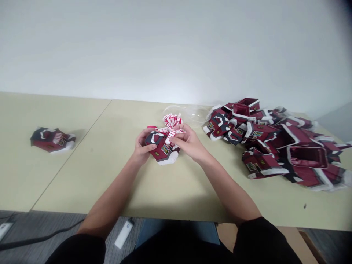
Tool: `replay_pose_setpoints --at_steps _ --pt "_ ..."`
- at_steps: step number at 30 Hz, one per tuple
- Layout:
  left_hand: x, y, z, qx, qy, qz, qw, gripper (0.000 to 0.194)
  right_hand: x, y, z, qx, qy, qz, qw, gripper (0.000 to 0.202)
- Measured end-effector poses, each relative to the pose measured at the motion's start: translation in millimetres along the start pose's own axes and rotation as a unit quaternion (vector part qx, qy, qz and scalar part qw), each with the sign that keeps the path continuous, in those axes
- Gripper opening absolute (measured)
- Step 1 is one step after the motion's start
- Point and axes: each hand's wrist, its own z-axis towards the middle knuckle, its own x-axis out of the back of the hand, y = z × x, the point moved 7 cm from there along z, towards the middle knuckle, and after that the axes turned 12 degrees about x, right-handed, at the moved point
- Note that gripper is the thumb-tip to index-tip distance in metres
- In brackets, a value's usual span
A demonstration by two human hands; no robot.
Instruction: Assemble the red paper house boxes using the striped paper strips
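A dark red fabric house (162,149) with a dark roof and white trim is held over the middle of the table. My left hand (143,146) grips its left side, thumb on the front. At its upper right, my right hand (188,141) pinches a red-and-white striped piece (171,136) against the roof. More striped pieces (172,119) lie bunched just behind the house. A small red item (151,127) shows behind my left fingers.
A similar finished-looking house (52,139) lies at the far left. Many red houses (295,135) are heaped on the right. Clear round plastic (196,114) lies behind my hands, near the wall.
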Motion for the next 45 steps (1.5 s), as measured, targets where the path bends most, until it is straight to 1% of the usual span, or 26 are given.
replay_pose_setpoints --at_steps 4,7,10,12,13,14,16,18,19,21,23,25,30,36,41,43,45 --pt "-1.0 -8.7 -0.9 0.065 0.011 -0.061 0.996 0.063 -0.4 5.2 0.6 0.010 -0.019 -0.006 1.000 0.049" --pt "-0.5 -15.3 -2.4 0.106 0.017 -0.083 0.991 0.065 4.3 4.2 2.2 0.043 -0.022 -0.058 0.997 0.049" --pt "0.3 -19.6 -2.5 0.114 0.006 -0.066 0.991 0.064 6.3 -1.2 2.9 0.067 -0.042 -0.109 0.991 0.048" --pt "-0.5 -22.9 -2.2 0.117 -0.009 -0.052 0.992 0.063 4.5 -6.5 2.3 0.076 -0.075 -0.134 0.985 0.040" --pt "-1.2 -24.8 -2.3 0.122 -0.016 -0.053 0.991 0.063 3.5 -11.0 1.9 0.091 -0.091 -0.158 0.979 0.035" --pt "-2.0 -26.6 -2.5 0.129 -0.019 -0.061 0.990 0.063 2.5 -16.9 1.5 0.117 -0.107 -0.193 0.968 0.028" --pt "-4.8 -29.3 -3.7 0.147 -0.022 -0.087 0.985 0.063 -0.4 -30.2 0.1 0.189 -0.136 -0.287 0.929 0.015" --pt "-9.7 -30.1 -5.6 0.164 -0.029 -0.106 0.980 0.060 -3.3 -38.5 -1.6 0.245 -0.154 -0.371 0.882 0.013" --pt "-12.5 -30.1 -6.5 0.173 -0.033 -0.110 0.978 0.058 -4.6 -39.6 -2.1 0.260 -0.163 -0.397 0.865 0.014" --pt "-17.0 -30.2 -8.2 0.192 -0.035 -0.116 0.974 0.054 -6.4 -37.5 -2.4 0.272 -0.175 -0.421 0.848 0.014" --pt "-19.2 -31.1 -9.2 0.208 -0.027 -0.125 0.970 0.052 -8.1 -33.6 -2.7 0.279 -0.179 -0.425 0.842 0.011" --pt "-20.1 -32.8 -9.7 0.220 -0.016 -0.134 0.966 0.051 -9.9 -31.2 -3.5 0.294 -0.172 -0.430 0.836 0.014" --pt "-23.6 -38.3 -11.3 0.239 -0.005 -0.138 0.961 0.046 -15.1 -31.4 -6.2 0.319 -0.158 -0.436 0.827 0.015" --pt "-27.7 -41.6 -11.4 0.254 -0.003 -0.134 0.958 0.045 -17.1 -29.4 -6.9 0.306 -0.173 -0.431 0.831 0.012" --pt "-31.2 -41.3 -11.3 0.260 -0.013 -0.131 0.957 0.045 -16.9 -25.5 -5.8 0.304 -0.187 -0.436 0.826 0.015" --pt "-32.0 -40.9 -12.1 0.262 -0.010 -0.126 0.957 0.045 -15.4 -24.6 -4.1 0.300 -0.191 -0.418 0.836 0.015" --pt "-32.8 -39.0 -12.9 0.256 -0.003 -0.121 0.959 0.047 -11.6 -24.7 -1.2 0.293 -0.184 -0.377 0.859 0.010"
